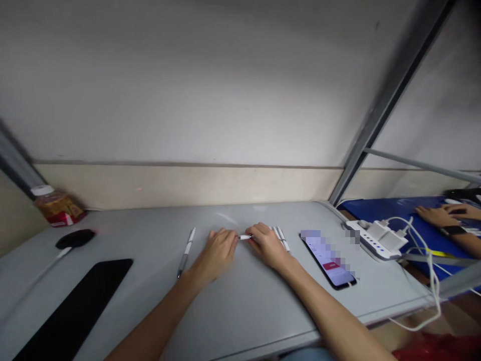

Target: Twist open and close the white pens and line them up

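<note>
In the middle of the desk, a white pen (246, 237) spans the gap between my two hands, lying level. My left hand (221, 251) has its fingers closed at the pen's left end. Pinching the other end is my right hand (267, 244); its fingers cover that part of the pen. To the left of my left hand lies a white pen with a grey grip and dark tip (186, 254). Just beyond my right hand are several slim white pen parts (282, 238), partly hidden by the hand.
A lit phone (330, 263) and a white power strip (376, 240) with chargers and cables lie to the right. At left are a black mat (80, 306), a round black charging pad (75, 238) and a bottle (59, 206). Another person's hands (439, 218) rest over a blue surface.
</note>
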Demonstrator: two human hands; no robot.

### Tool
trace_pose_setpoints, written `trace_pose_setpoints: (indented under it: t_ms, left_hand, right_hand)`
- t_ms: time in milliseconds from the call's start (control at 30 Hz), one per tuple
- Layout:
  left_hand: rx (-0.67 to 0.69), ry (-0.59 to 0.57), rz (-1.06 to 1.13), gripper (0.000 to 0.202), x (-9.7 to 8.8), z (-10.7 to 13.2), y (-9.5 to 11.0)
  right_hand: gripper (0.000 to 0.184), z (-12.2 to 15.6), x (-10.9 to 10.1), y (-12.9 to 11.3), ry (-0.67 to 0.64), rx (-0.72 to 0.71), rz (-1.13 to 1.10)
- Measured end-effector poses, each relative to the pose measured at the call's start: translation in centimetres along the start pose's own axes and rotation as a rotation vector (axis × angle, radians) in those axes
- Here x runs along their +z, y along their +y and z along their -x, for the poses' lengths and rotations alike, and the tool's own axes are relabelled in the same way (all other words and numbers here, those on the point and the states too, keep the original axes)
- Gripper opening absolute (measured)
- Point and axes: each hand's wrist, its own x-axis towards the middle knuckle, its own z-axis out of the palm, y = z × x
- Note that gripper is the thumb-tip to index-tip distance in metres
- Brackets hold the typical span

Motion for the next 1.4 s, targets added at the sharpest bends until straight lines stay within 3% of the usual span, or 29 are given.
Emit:
trace_pose_setpoints:
  t_ms: [200, 400, 500, 600, 733, 800, 967, 1100, 1133, 1300, 1400]
  left_hand:
    - [0.056, -0.031, -0.057, 0.028, 0.5, -0.1, -0.1]
    - [0.063, 0.075, -0.071, 0.022, -0.5, -0.3, 0.0]
    - [-0.052, 0.125, 0.012, 0.028, -0.5, -0.4, -0.5]
    - [-0.153, 0.057, 0.175, 0.033, -0.3, -0.5, -1.0]
    - [-0.062, 0.163, 0.357, 0.010, -0.4, -0.5, -1.2]
    - [-0.075, 0.196, 0.395, 0.022, -0.4, -0.4, -1.2]
    - [-0.190, 0.013, 0.406, 0.030, -0.1, -0.2, -1.7]
    - [-0.052, 0.133, 0.376, 0.008, -0.2, 0.1, -1.7]
    - [-0.039, 0.157, 0.363, 0.012, -0.2, 0.1, -1.7]
    - [-0.082, 0.002, 0.298, 0.025, 0.0, 0.0, -1.4]
    - [-0.018, 0.040, 0.230, 0.017, 0.0, 0.2, -1.1]
  right_hand:
    - [0.015, 0.4, 0.0, 0.2, -0.046, -0.001, 0.028]
    - [0.027, 0.1, 0.0, -0.2, -0.114, 0.016, 0.143]
    - [0.026, 0.0, 0.2, -0.4, -0.129, 0.054, 0.225]
    - [0.026, 0.2, 0.1, -0.4, -0.163, 0.071, 0.240]
    - [0.026, 0.5, -0.1, -0.5, -0.187, 0.090, 0.197]
    - [0.026, 0.5, -0.2, -0.7, -0.178, 0.088, 0.183]
    - [0.025, 0.5, -0.3, -1.2, -0.189, 0.072, 0.192]
    - [0.025, 0.6, -0.3, -1.4, -0.215, 0.076, 0.199]
    - [0.025, 0.6, -0.3, -1.4, -0.215, 0.077, 0.202]
    - [0.026, 0.6, -0.2, -1.6, -0.230, 0.070, 0.246]
    - [0.027, 0.6, -0.2, -1.8, -0.274, 0.079, 0.242]
